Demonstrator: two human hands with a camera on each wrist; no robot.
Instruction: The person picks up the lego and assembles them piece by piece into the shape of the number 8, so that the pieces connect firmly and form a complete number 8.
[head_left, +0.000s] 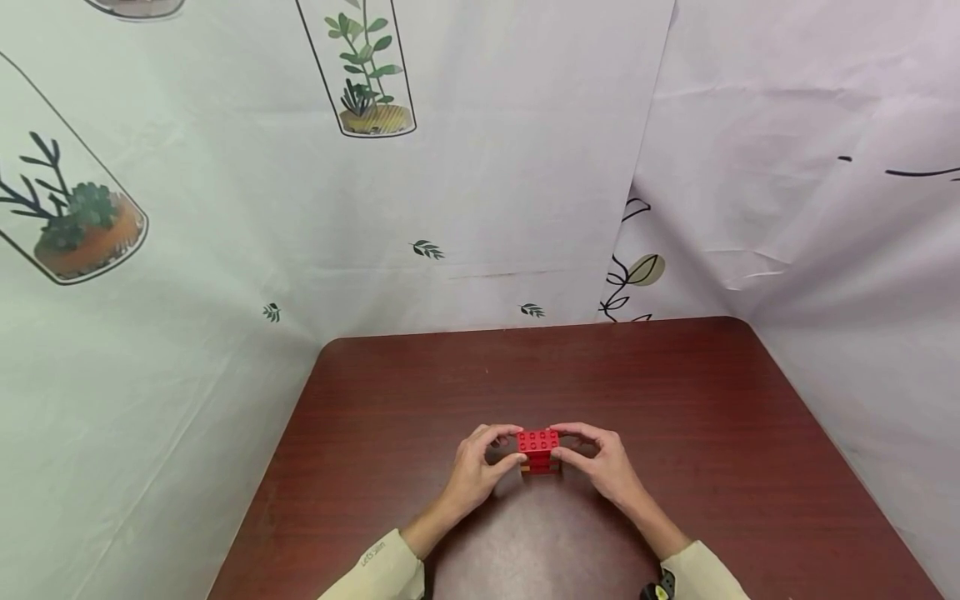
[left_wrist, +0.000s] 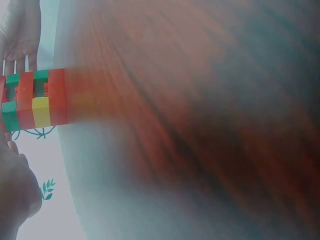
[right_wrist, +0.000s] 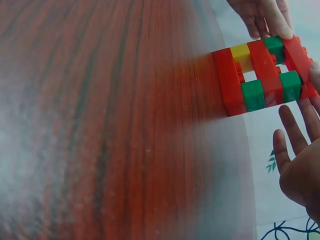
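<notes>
A small tower of toy building bricks stands upright on the table. Its top red brick [head_left: 538,440] shows two rows of studs in the head view. My left hand [head_left: 472,468] pinches this brick at its left end, thumb in front and index finger behind. At the opposite end my right hand [head_left: 611,471] pinches it the same way. Below, in the right wrist view, come a middle red brick [right_wrist: 265,70] and a bottom red brick [right_wrist: 229,85]. Between the red layers sit green bricks [right_wrist: 253,95] and a yellow brick [left_wrist: 42,111], with gaps between them.
The dark reddish-brown table [head_left: 405,383] has rounded far corners. White cloth [head_left: 517,183] printed with plants hangs behind it and along both sides. A black band with a yellow detail [head_left: 660,590] shows at the right cuff.
</notes>
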